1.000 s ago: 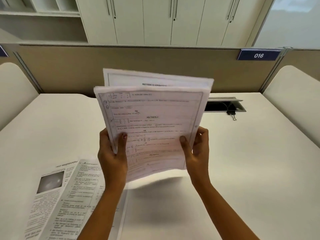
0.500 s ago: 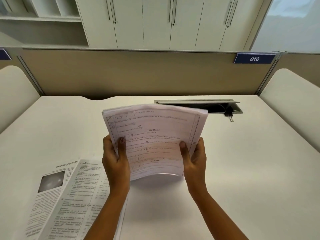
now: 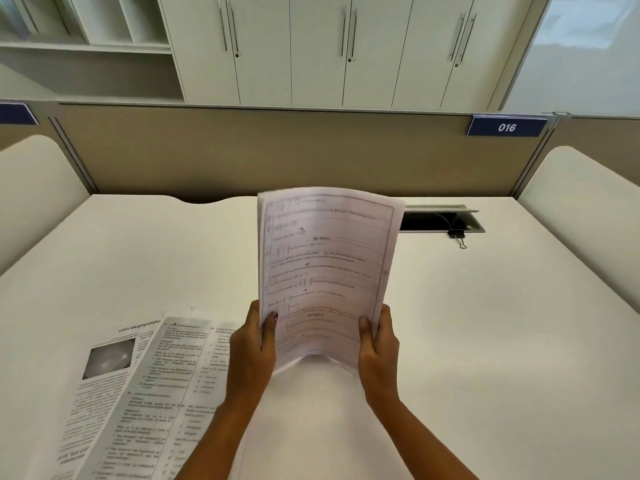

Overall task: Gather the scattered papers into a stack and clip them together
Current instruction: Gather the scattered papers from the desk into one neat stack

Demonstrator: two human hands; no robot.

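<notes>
Person seated at the desk (image 3: 485,341), a sheaf of papers (image 3: 325,271) held upright over its middle. The left hand (image 3: 252,348) grips the lower left edge, thumb flat on the front page and fingers wrapped behind. The right hand (image 3: 377,348) does the same at the lower right edge. Both hands are closed on the sheaf and hold nothing else.

The sheaf is bowed: its bottom edge arches up between the two hands and its top leans right. I read this as squaring-up, not yet clipping.

What could go wrong:
- The grip is low and the tall top is unsupported, so it could flop or fan and inner pages could slide out of line.
- The loose sheets (image 3: 138,393) lie flat and overlapping on the desk at near left, not yet gathered. Clipping now would leave them out, and the left forearm passing over them could drag them.
- The binder clip (image 3: 457,235) sits well apart at far right, at the lip of the open cable hatch (image 3: 440,220) (an awkward spot). A clumsy reach could knock it in. Fetching it frees one hand, and a one-handed sheaf may splay.

Hard to make out:
- how many pages are in the sheaf, since only the front one shows
- the fingers behind it
- whether its bottom edge touches the desk
- most of the print, and the smeared top left corner
- the loose sheets, cut off at the bottom of view and partly under the left forearm
- whether the clip is clamped on the hatch rim or just lying there
</notes>
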